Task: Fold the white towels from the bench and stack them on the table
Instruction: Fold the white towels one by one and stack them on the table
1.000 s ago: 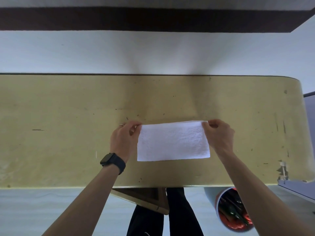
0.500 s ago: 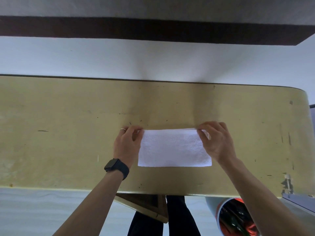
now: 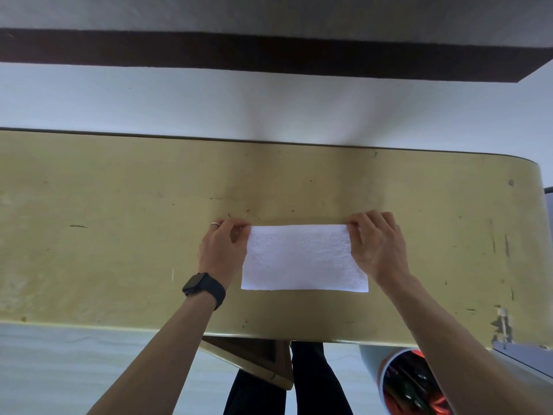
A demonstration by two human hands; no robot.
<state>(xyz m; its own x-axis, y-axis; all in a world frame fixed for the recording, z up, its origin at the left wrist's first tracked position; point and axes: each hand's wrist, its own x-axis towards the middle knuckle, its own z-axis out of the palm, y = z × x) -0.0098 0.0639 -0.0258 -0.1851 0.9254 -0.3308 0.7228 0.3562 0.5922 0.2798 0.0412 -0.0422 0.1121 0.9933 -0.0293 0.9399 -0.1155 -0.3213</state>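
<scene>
Watch (image 3: 203, 290) on the left wrist sits nearest, just inside the near edge of the yellow table (image 3: 104, 265). Past it the white towel (image 3: 302, 259) lies flat on the table as a folded rectangle, its long axis running left to right. The left hand (image 3: 223, 250) pinches its far-left corner and the right hand (image 3: 378, 247) pinches its far-right one (fingers curled onto the cloth's edge). Each hand sits at one short end, equally near, so the next fold probably carries one end across to the other. Beyond, the tabletop runs to a pale wall (image 3: 269, 109).
</scene>
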